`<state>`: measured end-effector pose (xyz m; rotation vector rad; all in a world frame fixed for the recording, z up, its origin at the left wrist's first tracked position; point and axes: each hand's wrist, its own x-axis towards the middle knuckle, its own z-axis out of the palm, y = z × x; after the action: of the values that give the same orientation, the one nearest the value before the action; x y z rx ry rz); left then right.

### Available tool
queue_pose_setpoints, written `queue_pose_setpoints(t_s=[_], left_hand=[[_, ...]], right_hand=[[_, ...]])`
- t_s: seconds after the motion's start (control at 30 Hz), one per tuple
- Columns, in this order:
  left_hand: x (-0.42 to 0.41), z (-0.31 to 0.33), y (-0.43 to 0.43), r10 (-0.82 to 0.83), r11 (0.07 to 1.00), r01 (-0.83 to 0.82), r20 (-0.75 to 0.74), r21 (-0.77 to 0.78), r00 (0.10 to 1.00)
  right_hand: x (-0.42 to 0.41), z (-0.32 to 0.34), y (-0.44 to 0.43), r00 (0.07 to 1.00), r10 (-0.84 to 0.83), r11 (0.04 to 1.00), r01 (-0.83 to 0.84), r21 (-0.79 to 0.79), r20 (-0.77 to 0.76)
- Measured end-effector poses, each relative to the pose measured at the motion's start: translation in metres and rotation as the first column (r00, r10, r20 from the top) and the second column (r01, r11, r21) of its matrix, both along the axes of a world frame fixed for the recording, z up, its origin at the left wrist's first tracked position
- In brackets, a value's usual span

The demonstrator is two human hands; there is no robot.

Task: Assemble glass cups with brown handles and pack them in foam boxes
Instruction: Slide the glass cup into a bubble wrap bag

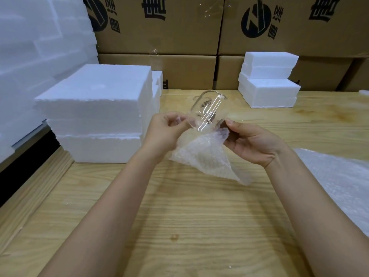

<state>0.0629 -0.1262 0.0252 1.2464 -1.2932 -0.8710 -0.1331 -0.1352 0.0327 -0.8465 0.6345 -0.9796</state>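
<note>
Left hand (166,124) pinches the glass cup (207,110), held tilted above the table (179,226). Right hand (251,140) grips the bubble wrap (203,156) at its bottom, probably so the wrap slides freely. Foam boxes (95,108) wait nearby.

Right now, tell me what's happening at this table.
A person holds a clear glass cup tilted above the wooden table with both hands. The left hand pinches the cup's side, and the right hand grips the top of a bubble wrap bag that hangs below the cup. Whether the cup is going in or coming out cannot be told. Foam boxes are stacked at the left, and a smaller foam stack stands at the back.
</note>
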Motion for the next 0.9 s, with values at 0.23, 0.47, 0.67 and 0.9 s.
queue_pose_setpoints(t_s=[0.23,0.47,0.67,0.9], left_hand=[[-0.008,0.010,0.008,0.293,0.943,-0.221,0.310,-0.247,0.904],[-0.001,0.001,0.002,0.270,0.951,-0.226,0.210,-0.210,0.940],[0.000,0.000,-0.001,0.132,0.991,-0.134,-0.088,-0.028,0.987],[-0.011,0.012,0.009,0.081,0.993,-0.091,-0.123,-0.078,0.989]], right_hand=[[-0.014,0.025,0.010,0.958,0.148,0.954,-0.204,-0.221,-0.246],[0.002,0.015,0.009,0.885,0.130,0.978,-0.189,-0.091,-0.446],[-0.002,0.009,0.005,0.845,0.007,0.976,-0.123,-0.181,-0.535],[0.001,0.026,0.015,0.393,-0.466,0.813,-0.163,-0.559,-0.793]])
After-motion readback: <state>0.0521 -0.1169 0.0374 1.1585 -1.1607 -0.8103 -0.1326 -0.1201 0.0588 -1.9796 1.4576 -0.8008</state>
